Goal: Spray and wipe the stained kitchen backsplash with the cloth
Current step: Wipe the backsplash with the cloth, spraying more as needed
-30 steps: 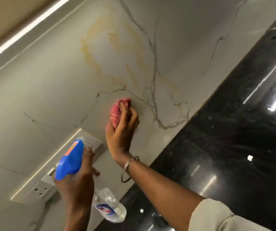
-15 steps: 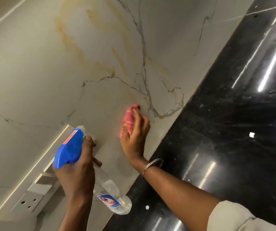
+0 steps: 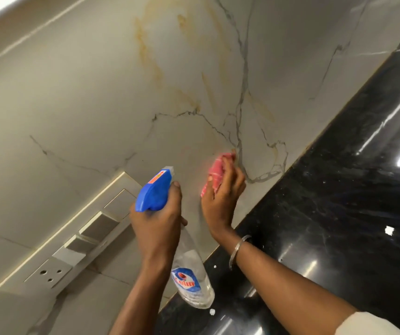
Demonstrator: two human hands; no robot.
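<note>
The pale marble backsplash (image 3: pixel 97 93) carries yellow-brown stains (image 3: pixel 150 59) in its upper middle and grey veins below them. My right hand (image 3: pixel 223 197) presses a bunched pink cloth (image 3: pixel 214 172) flat against the backsplash, low down and close to the counter edge. My left hand (image 3: pixel 155 228) grips a clear spray bottle (image 3: pixel 191 274) by its neck. The bottle's blue trigger head (image 3: pixel 154 192) points up at the wall, just left of the cloth. The stains lie well above the cloth.
A cream switch and socket panel (image 3: pixel 73 240) is set in the wall at lower left, beside the bottle. A glossy black stone counter (image 3: pixel 339 189) runs along the right, with a few white specks on it. A light strip glows at top left.
My right hand has slid the cloth down the backsplash toward the counter edge. The view has shifted, and the bottle in my left hand now sits closer to the cloth.
</note>
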